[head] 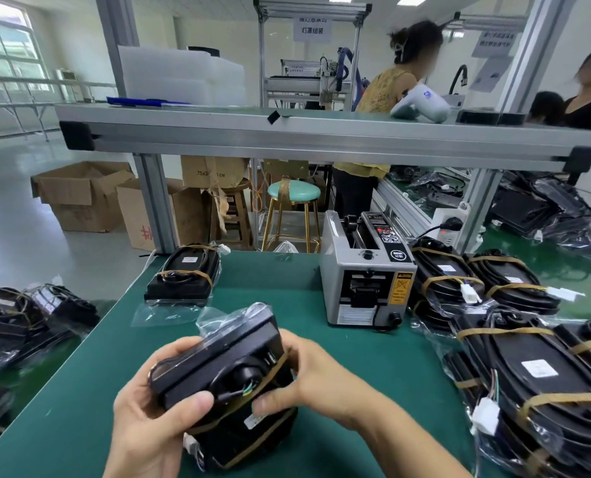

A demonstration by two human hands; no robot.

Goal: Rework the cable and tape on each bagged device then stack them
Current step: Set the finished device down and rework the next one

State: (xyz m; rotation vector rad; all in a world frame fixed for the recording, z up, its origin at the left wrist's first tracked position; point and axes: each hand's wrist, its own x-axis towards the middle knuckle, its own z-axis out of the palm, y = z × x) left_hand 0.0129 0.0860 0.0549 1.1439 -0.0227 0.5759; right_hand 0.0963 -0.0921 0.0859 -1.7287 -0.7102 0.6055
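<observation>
Green bench top [356, 357], bagged device [225, 370] held above it, gripped between left hand [149, 419] and right hand [307, 377]

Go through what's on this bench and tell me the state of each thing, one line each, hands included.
Black bagged device with brown tape bands: held above the green mat, tilted.
Left hand: grip curled round the device's near end.
Right hand: fingers pinching at the taped cable side.
Black bagged device at the mat's far edge: lying flat, taped.
Grey tape dispenser machine: upright, red display lit.
Pile of taped black devices on the right: lying stacked.
</observation>
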